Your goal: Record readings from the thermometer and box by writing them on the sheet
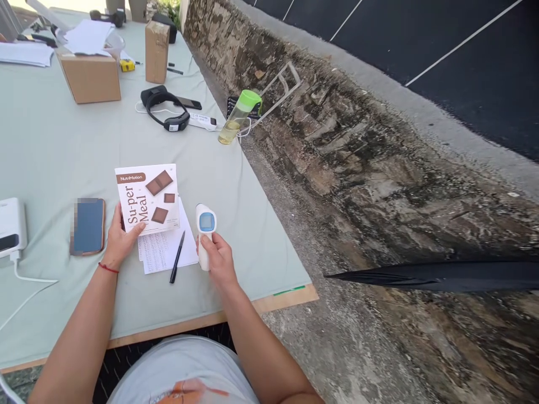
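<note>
My left hand [122, 238] grips the lower left corner of a white Su-per Meal box [158, 196] printed with brown chocolate pieces, its thumb across the front. In my right hand [219, 255] is a white infrared thermometer [205, 224], held upright by its handle with the blue-lit screen facing me. Printed paper sheets [158, 255] lie partly hidden under the box. A black pen [177, 257] rests on them between my hands. Left of my left hand, a smartphone [88, 226] lies flat on the cloth.
A white power bank [10, 227] with a cable sits at the left edge. Farther back are a black headset [166, 109], a green-capped bottle [240, 116], a tall carton [157, 53] and a wider cardboard box [90, 78]. A stone wall [328, 129] runs along the right.
</note>
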